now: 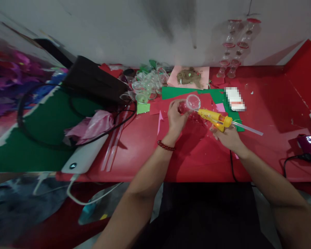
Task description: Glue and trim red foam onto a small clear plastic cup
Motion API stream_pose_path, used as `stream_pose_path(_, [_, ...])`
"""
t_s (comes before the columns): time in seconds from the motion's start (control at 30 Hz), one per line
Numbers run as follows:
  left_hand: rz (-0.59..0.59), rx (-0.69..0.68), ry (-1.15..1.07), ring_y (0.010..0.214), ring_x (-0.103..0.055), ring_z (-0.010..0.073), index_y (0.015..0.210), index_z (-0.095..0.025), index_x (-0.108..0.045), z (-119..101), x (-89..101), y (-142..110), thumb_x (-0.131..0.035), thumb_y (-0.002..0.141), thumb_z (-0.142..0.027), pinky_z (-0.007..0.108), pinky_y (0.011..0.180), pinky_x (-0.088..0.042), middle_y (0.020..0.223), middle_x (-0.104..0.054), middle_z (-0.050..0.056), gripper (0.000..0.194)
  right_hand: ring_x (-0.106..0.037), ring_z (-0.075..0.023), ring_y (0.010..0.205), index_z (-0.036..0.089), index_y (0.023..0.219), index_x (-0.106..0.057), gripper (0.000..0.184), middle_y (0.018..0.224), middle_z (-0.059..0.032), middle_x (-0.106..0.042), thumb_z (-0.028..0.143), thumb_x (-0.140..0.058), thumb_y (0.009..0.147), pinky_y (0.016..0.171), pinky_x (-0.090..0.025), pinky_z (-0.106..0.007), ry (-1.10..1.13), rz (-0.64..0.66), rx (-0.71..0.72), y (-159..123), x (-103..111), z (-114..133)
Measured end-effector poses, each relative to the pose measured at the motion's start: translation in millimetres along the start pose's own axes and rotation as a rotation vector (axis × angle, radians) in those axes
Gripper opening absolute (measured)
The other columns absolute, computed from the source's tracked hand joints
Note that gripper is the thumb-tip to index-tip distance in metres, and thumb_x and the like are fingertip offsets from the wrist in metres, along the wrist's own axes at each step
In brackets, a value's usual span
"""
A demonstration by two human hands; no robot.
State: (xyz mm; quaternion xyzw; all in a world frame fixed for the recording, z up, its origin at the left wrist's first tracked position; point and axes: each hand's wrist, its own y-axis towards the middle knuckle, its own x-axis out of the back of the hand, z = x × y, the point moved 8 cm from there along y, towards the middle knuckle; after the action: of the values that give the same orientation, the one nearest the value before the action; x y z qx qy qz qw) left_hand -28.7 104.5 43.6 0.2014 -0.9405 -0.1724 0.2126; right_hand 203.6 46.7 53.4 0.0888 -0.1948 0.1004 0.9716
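1. Blk cord (232,166) runs over the table's (142,166) front edge, R of centre; leave it slack so it can't tug the tool mid-bead.
2. Two long clear sticks (116,145), prob. spare glue, lie apart on the L side; keep them within reach, as a starved gun gives a patchy line.
3. R hand (226,135): grip closed round the handle of the yellow hot-glue gun (214,118). Squeeze slow & even, wrist steady.
4. Gun: amber light showing, stick poking out the back, nozzle aimed L at the cup. Can't tell if the tip touches or if glue's flowing; stay v. close to the rim w/o pressing, since hot metal could warp thin plastic.
5. L hand (178,116): fingers closed on the side of a clear plastic cup (193,102), grip only as wide as the cup. Hold light so it doesn't buckle; fingertips clear of the nozzle.
6. Cup's held above the red paper (189,145), round rim showing. Best to turn the cup, not the gun, for an even bead; paper should catch drips.
7. Farther back: heap of clear cups (150,81), plus brown sand-like grains (189,77) on pink paper (204,74). Keep grains off wet glue.
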Motion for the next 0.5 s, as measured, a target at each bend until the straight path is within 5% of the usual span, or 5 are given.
stream_pose_path(0.5, [-0.017, -0.035, 0.038, 0.097, -0.064, 0.0207, 0.113, -0.024, -0.069, 4.5, 0.1, 0.6, -0.085, 0.071, -0.016, 0.035, 0.086, -0.055, 0.111, -0.068, 0.004, 0.045, -0.053, -0.0161, 0.057, 0.023, 0.079, -0.065, 0.049, 0.056, 0.0028, -0.054, 0.072, -0.07, 0.082, 0.056, -0.048, -0.031, 0.072, -0.016, -0.006, 0.8, 1.8, 0.0])
